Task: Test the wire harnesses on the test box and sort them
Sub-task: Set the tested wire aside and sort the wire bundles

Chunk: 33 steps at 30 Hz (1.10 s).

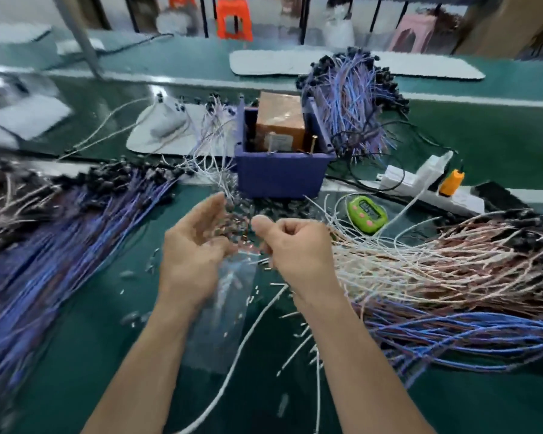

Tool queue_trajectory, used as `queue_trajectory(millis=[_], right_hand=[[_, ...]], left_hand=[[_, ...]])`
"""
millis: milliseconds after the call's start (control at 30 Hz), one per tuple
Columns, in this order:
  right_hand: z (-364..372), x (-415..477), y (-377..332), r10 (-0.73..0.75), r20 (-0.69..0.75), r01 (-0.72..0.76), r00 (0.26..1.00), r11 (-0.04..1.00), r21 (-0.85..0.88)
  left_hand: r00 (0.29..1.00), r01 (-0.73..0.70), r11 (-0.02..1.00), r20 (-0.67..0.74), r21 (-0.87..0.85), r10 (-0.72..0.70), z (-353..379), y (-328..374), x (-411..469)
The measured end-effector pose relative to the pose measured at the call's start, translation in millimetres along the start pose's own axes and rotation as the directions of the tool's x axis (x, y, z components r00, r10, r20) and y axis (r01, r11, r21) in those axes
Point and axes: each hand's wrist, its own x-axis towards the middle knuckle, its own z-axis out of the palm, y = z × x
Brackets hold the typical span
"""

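Left hand [195, 249]: cupped beside the wire ends; blur hides any grip.
Right hand [295, 245]: fingers curled, thumb up, pinching the harness bunch [237, 219].
Harness bunch: between the hands, above the desk [107, 339], near the blue bin [279, 177].
Handling: probably light, limp and quick to tangle; better held near the connector ends than mid-wire.

Bright even light, motion blur throughout (hands smeared), glare on far bench, wide-angle warping
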Motion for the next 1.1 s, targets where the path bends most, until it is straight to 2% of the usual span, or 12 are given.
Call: queue_trajectory(millis=[67,133,267,300,400,467,600,700,767,867,1000,1100], right_hand=[[24.2,10.6,-8.8,-0.019,0.005,0.019,1.000,0.999,-0.051],[48.7,21.3,-17.7,-0.012,0.115,0.016,0.993,0.999,-0.033],[96.7,42.0,-29.8,-0.015,0.266,0.054,0.964,0.989,-0.141],[107.6,47.7,-31.6,-0.025,0.277,0.082,0.961,0.978,-0.194],[135.7,66.0,-33.5,-0.068,0.281,0.158,0.957,0.936,-0.314],[150.8,78.2,-34.2,-0.122,0.304,0.230,0.945,0.907,-0.352],[174.5,99.5,-31.2,-0.133,0.410,0.331,0.903,0.823,-0.461],[183.8,108.3,-22.5,-0.136,0.492,0.442,0.860,0.681,-0.584],[188.2,110.4,-15.1,-0.176,0.511,0.503,0.841,0.604,-0.619],[189.3,114.7,-16.3,-0.219,0.478,0.507,0.851,0.578,-0.639],[178.1,124.7,-23.2,-0.123,0.497,0.480,0.859,0.534,-0.696],[170.8,126.1,-27.1,-0.133,0.555,0.549,0.821,0.449,-0.705]], left_hand=[[0.999,-0.033,0.998,-0.003,0.052,0.033,-25.4,-1.9,6.1],[0.996,0.032,0.999,-0.081,0.017,-0.030,-49.3,0.8,11.4],[0.903,0.179,0.945,-0.427,0.275,-0.047,-87.5,2.5,23.0],[0.910,0.188,0.904,-0.414,0.384,-0.014,-98.1,1.8,26.6],[0.977,0.103,0.729,-0.208,0.677,0.055,-122.9,-3.5,31.8],[0.973,0.080,0.614,-0.195,0.786,0.122,-132.8,-6.9,35.6],[0.980,0.091,0.494,-0.164,0.865,0.108,-139.5,-18.1,42.0],[0.977,0.100,0.432,-0.171,0.897,0.129,-141.2,-29.6,43.7],[0.969,0.097,0.431,-0.184,0.897,0.166,-143.7,-35.6,42.8],[0.954,0.086,0.500,-0.215,0.862,0.207,-150.8,-40.7,46.0],[0.933,0.098,0.596,-0.282,0.797,0.225,-155.3,-38.8,47.3],[0.915,0.122,0.622,-0.330,0.773,0.231,-155.3,-37.5,46.7]])
